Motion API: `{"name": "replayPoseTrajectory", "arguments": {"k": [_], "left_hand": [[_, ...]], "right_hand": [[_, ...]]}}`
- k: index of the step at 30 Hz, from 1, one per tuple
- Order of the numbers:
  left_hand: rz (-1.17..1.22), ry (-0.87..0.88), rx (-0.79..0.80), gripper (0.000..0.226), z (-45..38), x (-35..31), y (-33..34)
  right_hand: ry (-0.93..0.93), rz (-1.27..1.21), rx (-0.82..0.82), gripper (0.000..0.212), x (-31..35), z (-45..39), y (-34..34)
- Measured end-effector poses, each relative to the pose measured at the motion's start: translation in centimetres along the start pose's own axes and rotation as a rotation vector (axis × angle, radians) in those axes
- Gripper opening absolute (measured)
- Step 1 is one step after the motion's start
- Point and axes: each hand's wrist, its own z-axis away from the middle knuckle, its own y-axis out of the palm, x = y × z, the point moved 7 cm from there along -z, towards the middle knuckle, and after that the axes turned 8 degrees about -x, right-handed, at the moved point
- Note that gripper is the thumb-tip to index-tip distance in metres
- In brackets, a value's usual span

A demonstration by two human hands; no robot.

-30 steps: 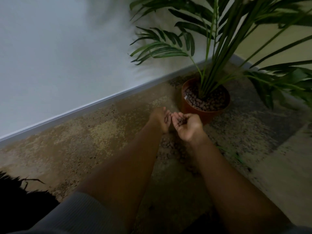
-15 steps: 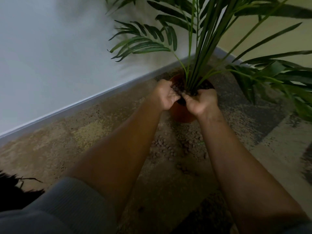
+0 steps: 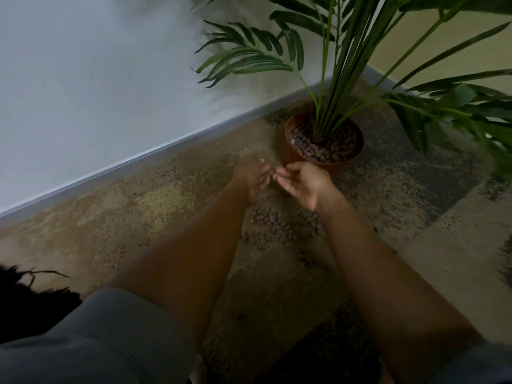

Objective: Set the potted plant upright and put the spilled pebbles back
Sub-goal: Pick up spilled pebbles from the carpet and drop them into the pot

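Now both hands, left hand (image 3: pixel 253 176) and right hand (image 3: pixel 303 181), hover loosely cupped and empty beside the upright terracotta plastic plant pot (image 3: pixel 324 144), so they should scoop the scattered brown clay pebbles (image 3: pixel 273 225) off the mottled carpet floor (image 3: pixel 155 206) together

My floor (image 3: pixel 155 206) is a mottled carpet, rough and matt, in tan, brown and grey patches. The pot (image 3: pixel 293 155) right of centre looks like smooth terracotta-coloured plastic with a slight sheen on its rim. The pebbles (image 3: pixel 318 152) inside it are small, rounded, dull brown and rough-looking, like those spilled pebbles (image 3: pixel 271 225) lying on the carpet at centre. The plant's leaves (image 3: pixel 249 62) look smooth and faintly glossy. The wall (image 3: pixel 97 79) at upper left is flat, matt paint. My sleeve (image 3: pixel 105 339) at lower left is ribbed grey knit cloth.
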Motion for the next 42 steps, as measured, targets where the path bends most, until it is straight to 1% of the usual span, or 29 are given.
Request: {"name": "replayPoseTrajectory", "arguments": {"k": [1,3,4,5,6,7,8,9,11,12,13,14,16,18,20,23,27,30,32,33,36,38,40,42], "left_hand": [[-0.1,0.009,-0.003,0.018,0.0,0.6,-0.8],[-0.389,0.084,-0.023,0.021,0.0,1.8,-3.1],[-0.561,0.142,-0.036,0.023,-0.1,2.3,-4.4],[-0.73,0.19,-0.046,0.023,0.0,2.9,-5.7],[-0.876,0.223,-0.048,0.02,0.2,3.5,-7.0],[-0.993,0.242,-0.034,0.015,0.4,4.3,-8.2],[-1.101,0.256,0.012,0.012,0.8,5.2,-9.1],[-1.208,0.252,0.09,0.016,1.4,6.3,-9.9],[-1.371,0.136,0.268,0.027,3.0,9.0,-11.5],[-1.422,0.06,0.342,0.031,3.9,10.3,-12.2],[-1.474,0.024,0.397,0.035,4.7,11.2,-12.9],[-1.532,0.039,0.435,0.038,5.2,11.8,-13.4],[-1.627,0.122,0.476,0.046,5.9,12.5,-14.1],[-1.673,0.184,0.498,0.051,6.5,13.0,-14.6],[-1.688,0.24,0.513,0.05,6.8,13.6,-14.9],[-1.683,0.297,0.516,0.046,7.1,14.4,-15.0],[-1.678,0.274,0.531,0.036,7.0,15.6,-15.1],[-1.604,0.266,0.498,0.027,6.4,15.0,-15.0],[-1.466,0.244,0.41,0.021,5.7,13.8,-14.9],[-1.39,0.251,0.337,0.018,5.2,12.8,-14.9],[-1.252,0.387,0.054,0.012,3.9,9.7,-15.1],[-1.218,0.451,-0.086,0.011,3.4,8.3,-15.0],[-1.197,0.471,-0.149,0.009,3.0,7.7,-14.6],[-1.22,0.493,-0.175,0.007,2.8,7.6,-14.0]], "right_hand": [[0.002,0.142,-0.01,0.022,-1.5,-0.2,-0.2],[-0.027,0.503,-0.014,0.017,-4.5,-0.4,-0.8],[-0.088,0.721,-0.021,0.012,-5.7,-0.6,-1.3],[-0.191,0.963,-0.025,0.01,-6.6,-0.9,-1.7],[-0.313,1.191,-0.016,0.013,-7.3,-0.9,-1.9],[-0.417,1.36,0.002,0.022,-8.0,-0.9,-1.9],[-0.486,1.464,0.024,0.031,-8.8,-0.7,-2.0],[-0.524,1.523,0.047,0.04,-9.5,-0.6,-2.0],[-0.58,1.584,0.111,0.05,-10.6,-0.2,-1.9],[-0.601,1.608,0.151,0.055,-11.1,0.0,-1.8],[-0.615,1.633,0.19,0.059,-11.6,0.1,-1.6],[-0.624,1.658,0.218,0.063,-12.1,0.2,-1.4],[-0.667,1.709,0.247,0.068,-12.7,0.3,-0.9],[-0.733,1.753,0.267,0.069,-13.2,0.4,-0.3],[-0.78,1.813,0.286,0.066,-13.7,0.3,0.2],[-0.847,1.873,0.291,0.057,-14.2,0.3,0.7],[-0.9,1.828,0.305,0.043,-14.3,0.4,0.9],[-0.835,1.715,0.278,0.035,-13.9,0.2,0.7],[-0.798,1.657,0.256,0.032,-13.7,0.1,0.5],[-0.783,1.643,0.247,0.029,-13.6,0.0,0.5],[-0.743,1.625,0.217,0.021,-13.3,-0.1,0.6],[-0.733,1.63,0.198,0.018,-13.2,-0.2,0.7],[-0.728,1.64,0.185,0.02,-13.1,-0.2,0.8],[-0.737,1.658,0.182,0.026,-13.0,-0.2,0.8]]}}
